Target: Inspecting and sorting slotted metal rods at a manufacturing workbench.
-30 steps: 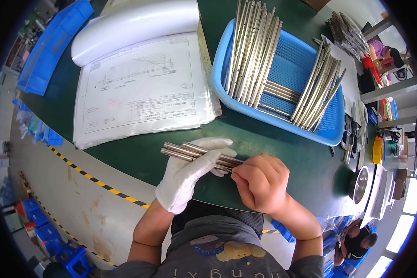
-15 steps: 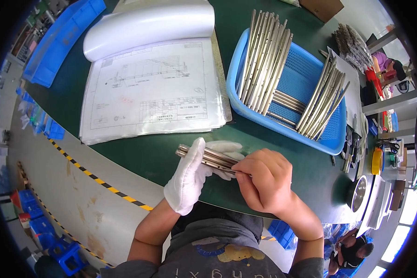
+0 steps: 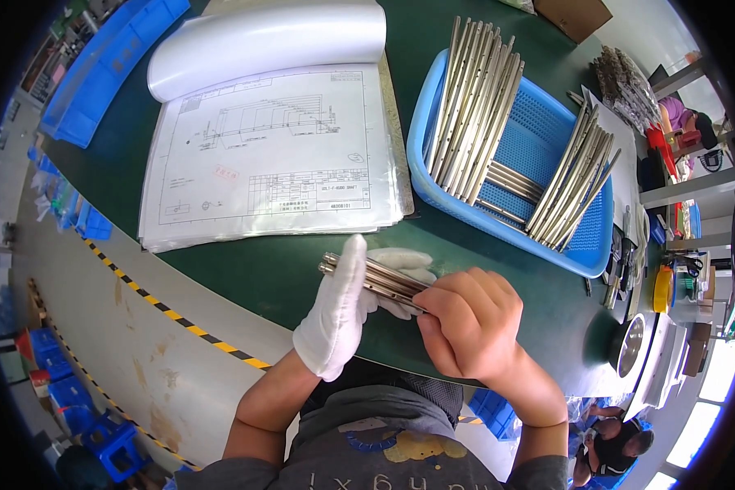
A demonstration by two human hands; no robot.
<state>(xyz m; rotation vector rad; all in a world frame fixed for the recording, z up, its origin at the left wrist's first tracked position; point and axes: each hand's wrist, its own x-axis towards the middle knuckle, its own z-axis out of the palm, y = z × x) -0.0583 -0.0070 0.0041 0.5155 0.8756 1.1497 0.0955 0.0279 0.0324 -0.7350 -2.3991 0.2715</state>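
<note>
My left hand [image 3: 332, 322], in a white glove, is wrapped around a small bundle of shiny metal rods [image 3: 390, 282] with holes along their sides. The bundle lies slanted across the palm, its left ends poking out past the gloved thumb. At the bundle's right end, my bare right hand [image 3: 472, 320] is closed, thumb and fingertips pinching the rod ends; those fingers hide how many they hold. Both hands are just above the near edge of the green table [image 3: 245, 286]. Beyond them stands a light blue plastic basket [image 3: 506, 219] with more metal rods [image 3: 475, 114] in it.
An open stack of technical drawings [image 3: 269, 163] lies at the back left. Past it is a blue bin [image 3: 110, 73]. A metal bowl [image 3: 630, 345] and tools [image 3: 621, 261] are on the right. Another person [image 3: 616, 445] sits at the lower right.
The table and its contents appear shifted slightly right in the view. Both hands keep nearly the same hold on the rods, with the right fingers moved a little.
</note>
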